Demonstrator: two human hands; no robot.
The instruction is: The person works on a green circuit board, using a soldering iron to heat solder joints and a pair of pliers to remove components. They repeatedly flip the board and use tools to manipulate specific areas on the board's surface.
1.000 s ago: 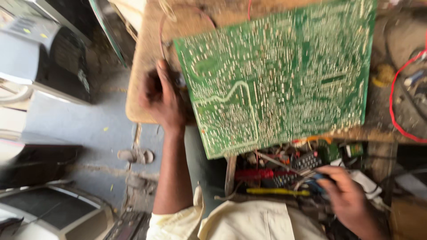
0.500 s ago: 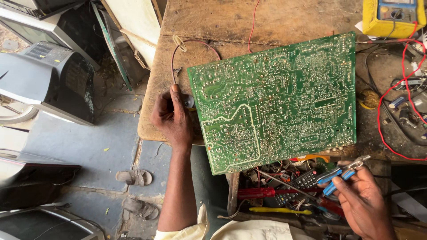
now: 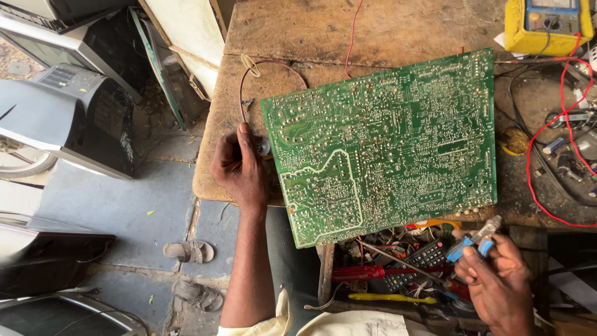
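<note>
**Board hanging over the near edge, pliers close by**

The fingers [image 3: 477, 258] of the right hand [image 3: 497, 283] are clenched around blue-handled pliers [image 3: 476, 239], whose metal tip points up toward the near right corner of the circuit board [image 3: 385, 146]. The left hand [image 3: 239, 168] is curled at the board's left edge, gripping something small and dark there; the view is too poor to tell what it is, perhaps a part on a wire.

The green board lies solder side up on the wooden table [image 3: 385, 31], tilted, and its near left corner juts past the table's near edge. If the left hand lets go or pushes, the board could tip or slide toward the open tool drawer [image 3: 398, 274] below, onto the red-handled screwdriver [image 3: 360, 272].

The plier tip could slip across the solder joints and scratch a track or bridge two points. A red wire [image 3: 541, 186] loops along the right side of the table near a yellow meter [image 3: 546, 26] at the far right corner; a snagged wrist could drag these.
</note>
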